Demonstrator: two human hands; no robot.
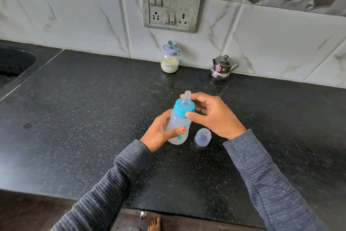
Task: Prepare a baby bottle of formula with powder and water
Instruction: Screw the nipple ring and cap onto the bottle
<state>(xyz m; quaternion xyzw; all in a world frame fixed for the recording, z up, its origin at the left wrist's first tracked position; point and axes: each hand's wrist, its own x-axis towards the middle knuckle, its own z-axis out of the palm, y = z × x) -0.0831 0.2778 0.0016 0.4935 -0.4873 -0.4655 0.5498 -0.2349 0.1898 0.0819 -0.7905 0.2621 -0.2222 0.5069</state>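
A frosted baby bottle [177, 124] stands tilted on the black counter [93, 118]. My left hand [161, 133] grips its body from the left. My right hand [211, 114] holds the teal collar [182, 110] under the clear teat [186, 97], thumb in front and fingers behind. The bottle's clear cap [202, 136] lies on its side on the counter just right of the bottle. A glass jar labelled formula [170, 60], with a lilac lid and a teal scoop on top, stands at the back by the wall. A small lidded steel pot [221, 68] stands to its right.
A dark sink [13, 65] is sunk into the counter at the far left. A switch and socket panel [171, 6] sits on the tiled wall above the jar. The counter's front edge runs across the bottom, with a bare foot on the floor below.
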